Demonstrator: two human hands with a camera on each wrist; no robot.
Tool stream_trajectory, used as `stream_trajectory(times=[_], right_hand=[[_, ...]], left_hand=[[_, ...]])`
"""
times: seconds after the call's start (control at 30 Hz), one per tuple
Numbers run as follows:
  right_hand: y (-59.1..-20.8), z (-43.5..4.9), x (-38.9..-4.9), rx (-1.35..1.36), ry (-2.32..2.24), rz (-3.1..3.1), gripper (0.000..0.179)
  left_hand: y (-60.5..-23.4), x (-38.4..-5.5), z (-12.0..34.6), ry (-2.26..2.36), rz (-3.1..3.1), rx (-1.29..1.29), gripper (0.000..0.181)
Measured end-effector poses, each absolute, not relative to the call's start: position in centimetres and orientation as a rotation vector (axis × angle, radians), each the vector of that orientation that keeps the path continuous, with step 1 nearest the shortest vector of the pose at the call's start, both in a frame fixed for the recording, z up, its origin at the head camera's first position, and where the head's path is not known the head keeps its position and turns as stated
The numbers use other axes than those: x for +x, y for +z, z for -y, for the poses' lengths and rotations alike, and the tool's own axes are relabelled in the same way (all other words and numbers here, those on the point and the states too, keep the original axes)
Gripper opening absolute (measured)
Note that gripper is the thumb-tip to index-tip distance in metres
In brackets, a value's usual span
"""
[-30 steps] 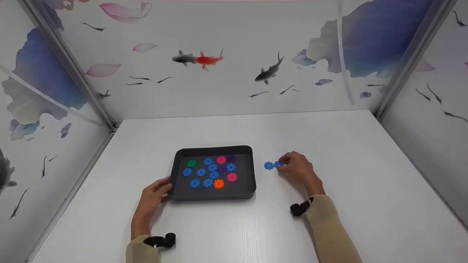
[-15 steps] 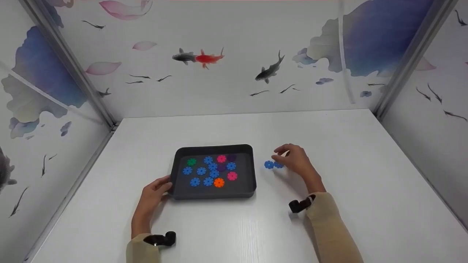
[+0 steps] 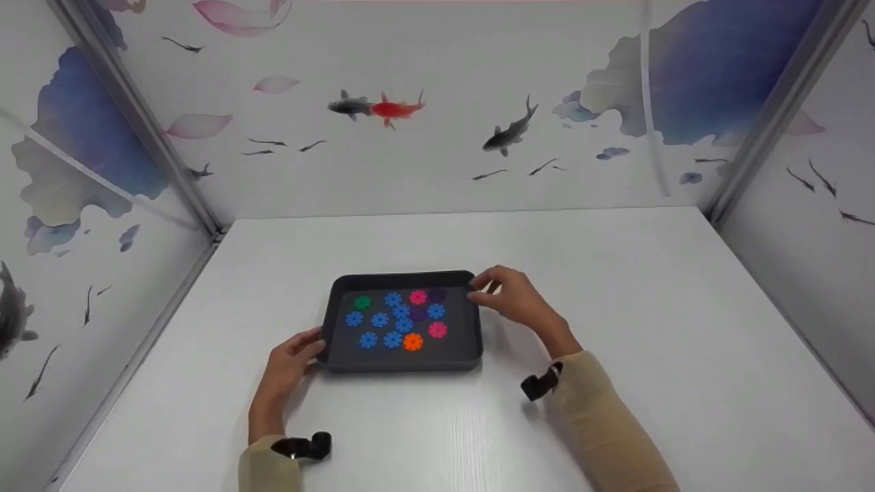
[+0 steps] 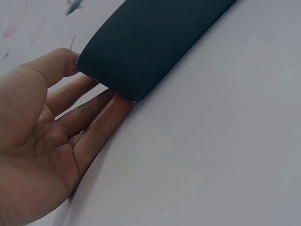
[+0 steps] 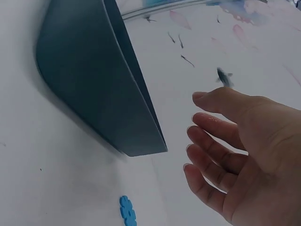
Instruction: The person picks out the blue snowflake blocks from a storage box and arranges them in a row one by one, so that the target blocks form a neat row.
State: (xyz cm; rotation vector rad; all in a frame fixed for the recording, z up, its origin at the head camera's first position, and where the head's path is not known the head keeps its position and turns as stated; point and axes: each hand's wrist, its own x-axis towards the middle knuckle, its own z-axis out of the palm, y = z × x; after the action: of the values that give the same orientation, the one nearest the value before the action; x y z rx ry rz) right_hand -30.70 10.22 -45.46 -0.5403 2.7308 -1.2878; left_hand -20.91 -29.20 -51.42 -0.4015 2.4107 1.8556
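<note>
My left hand holds the dark tray at its left side, the thumb at the rim and the other fingers against the wall near the bottom edge. Notched plastic discs lie spread in the tray: several blue discs, a green disc, an orange disc, pink discs and purple ones. My right hand, fingers loosely bent and nothing between them, is over the tray's right back corner in the head view. In the right wrist view a blue notched piece lies on the table beside the tray.
The white table runs back to a wall printed with fish and petals. Side panels stand at left and right. A small black camera sits on each wrist.
My right hand has let go of the linked blue discs right of the tray and moved left to the tray's corner, hiding them in the head view. My left hand has stayed put.
</note>
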Motion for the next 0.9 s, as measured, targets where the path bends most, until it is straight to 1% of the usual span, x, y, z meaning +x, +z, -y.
stream_trajectory(times=[0.23, 0.5, 0.9], right_hand=[[-46.1, -7.6, -31.6, -0.625, -1.15, -2.705, 0.029], [-46.4, -5.1, -31.9, -0.735, -0.81, -2.868, 0.031], [-47.5, -3.2, -32.7, -0.742, -0.727, -2.77, 0.033]], left_hand=[[-51.2, -20.7, 29.2, 1.859, -2.415, -0.399, 0.045], [-51.3, -21.0, 29.4, 1.872, -2.408, -0.381, 0.045], [-51.4, -20.9, 29.4, 1.877, -2.408, -0.397, 0.045]])
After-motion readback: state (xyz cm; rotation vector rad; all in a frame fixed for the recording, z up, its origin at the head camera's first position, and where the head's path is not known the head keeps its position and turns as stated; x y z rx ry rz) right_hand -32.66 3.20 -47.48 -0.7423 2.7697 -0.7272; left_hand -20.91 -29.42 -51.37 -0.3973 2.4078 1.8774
